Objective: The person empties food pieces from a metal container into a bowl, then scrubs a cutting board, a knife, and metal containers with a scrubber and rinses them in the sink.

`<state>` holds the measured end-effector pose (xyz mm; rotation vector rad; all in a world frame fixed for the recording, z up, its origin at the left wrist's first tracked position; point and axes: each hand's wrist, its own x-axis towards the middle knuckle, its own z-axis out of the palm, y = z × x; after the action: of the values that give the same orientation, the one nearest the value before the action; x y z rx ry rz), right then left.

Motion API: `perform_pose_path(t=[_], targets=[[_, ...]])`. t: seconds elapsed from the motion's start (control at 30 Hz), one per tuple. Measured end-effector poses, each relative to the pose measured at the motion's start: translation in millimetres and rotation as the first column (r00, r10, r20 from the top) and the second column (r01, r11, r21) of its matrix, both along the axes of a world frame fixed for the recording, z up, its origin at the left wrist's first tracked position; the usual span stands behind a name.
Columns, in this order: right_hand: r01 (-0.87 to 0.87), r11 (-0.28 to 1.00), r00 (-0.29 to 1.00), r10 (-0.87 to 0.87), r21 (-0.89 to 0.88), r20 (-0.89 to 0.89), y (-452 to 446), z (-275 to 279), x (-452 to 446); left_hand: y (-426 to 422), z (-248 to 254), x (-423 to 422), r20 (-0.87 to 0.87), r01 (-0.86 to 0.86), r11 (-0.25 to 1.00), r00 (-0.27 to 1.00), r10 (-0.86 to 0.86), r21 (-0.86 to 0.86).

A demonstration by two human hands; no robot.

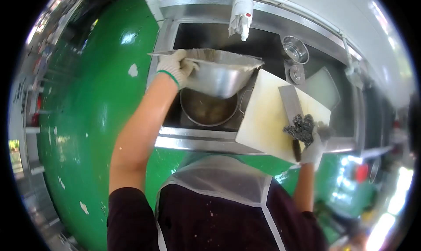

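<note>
"Where do we have the steel mixing bowl [223, 80]?"

"Left of our cutting board [263, 115] and toward its far end, tilted. Our gloved left hand [175, 69] has its fingers curled firmly over the bowl's rim."

"And our right hand [312, 152]?"

"Gloved too, at the board's right edge, beside the handle of the cleaver [290, 99]. A dark, crinkled clump [301, 130] sits at its fingers, covering part of the blade. We can't tell how far that hand is open, or whether it grips the clump, the handle or the board."

"So the cleaver lies on the board?"

"Yes, lengthwise, toward the right side."

"What else do we see around it?"

"A round pot [209, 125] left of the board, partly hidden by the bowl, and a small steel bowl [302, 55] beyond the board's far edge."
</note>
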<state>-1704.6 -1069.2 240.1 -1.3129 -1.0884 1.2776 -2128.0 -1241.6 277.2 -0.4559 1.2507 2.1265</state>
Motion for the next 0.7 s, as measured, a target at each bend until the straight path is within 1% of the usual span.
perform_pose_path(t=[0.03,0.07,0.1,0.13,0.17,0.2,0.27,0.3,0.33,0.37,0.4,0.47,0.5,0.53,0.6,0.63,0.67,0.7], targets=[[0.002,1.000,0.996,-0.003,-0.004,-0.092,-7,-2,-5,11,4,-5,-0.016,0.144,0.984,0.990,-0.143,0.101],[0.007,0.997,0.999,-0.003,0.078,-0.045,-13,-11,-8,20,-1,-13,-0.037,0.278,0.940,0.961,-0.276,0.197],[0.002,0.999,1.000,-0.001,0.042,-0.014,-23,-15,-12,28,-10,-21,-0.068,0.398,0.871,0.916,-0.397,0.287],[-0.004,1.000,1.000,0.004,0.006,0.017,-33,-21,-17,37,-27,-33,-0.130,0.538,0.730,0.833,-0.538,0.421],[-0.034,0.999,0.992,0.030,0.030,0.126,-35,-40,-14,41,-12,-27,-0.156,0.594,0.742,0.802,-0.576,0.311],[-0.015,1.000,0.994,0.012,0.022,0.110,-39,-54,-13,49,8,-17,-0.179,0.639,0.743,0.769,-0.614,0.197],[0.077,0.997,0.979,-0.073,-0.014,0.191,-48,-59,-19,66,13,-13,-0.313,0.722,0.662,0.688,-0.655,0.202],[0.089,0.995,0.971,-0.078,-0.038,0.225,-54,-58,-20,83,11,-16,-0.352,0.757,0.568,0.654,-0.670,0.324],[0.104,0.993,0.963,-0.087,-0.057,0.256,-57,-57,-21,100,9,-16,-0.305,0.737,0.632,0.675,-0.672,0.241],[0.125,0.989,0.954,-0.099,-0.074,0.283,-60,-57,-21,114,10,-25,-0.362,0.786,0.591,0.612,-0.703,0.181],[0.156,0.981,0.958,-0.121,-0.117,0.260,-61,-64,-16,124,13,-30,-0.416,0.830,0.545,0.540,-0.732,0.119],[0.210,0.958,0.963,-0.169,-0.195,0.209,-56,-88,2,124,14,-37,-0.393,0.865,0.485,0.494,-0.776,0.130],[0.208,0.964,0.971,-0.183,-0.167,0.154,-59,-92,1,118,11,-39,-0.380,0.879,0.458,0.473,-0.795,0.134],[0.259,0.954,0.950,-0.224,-0.149,0.216,-59,-92,2,109,7,-42,-0.366,0.896,0.424,0.441,-0.819,0.131],[0.350,0.928,0.897,-0.294,-0.125,0.331,-72,-65,-28,88,5,-46,-0.328,0.926,0.360,0.377,-0.866,0.112],[0.369,0.921,0.924,-0.349,-0.123,0.158,-77,-54,-42,86,6,-44,-0.334,0.933,0.357,0.353,-0.874,0.052],[0.213,0.976,0.966,-0.216,0.039,0.144,-78,-50,-49,83,8,-41,-0.333,0.933,0.359,0.336,-0.881,-0.008],[0.043,0.980,0.986,-0.073,0.193,0.151,-81,-41,-55,78,12,-39,-0.326,0.930,0.362,0.322,-0.889,-0.068]])
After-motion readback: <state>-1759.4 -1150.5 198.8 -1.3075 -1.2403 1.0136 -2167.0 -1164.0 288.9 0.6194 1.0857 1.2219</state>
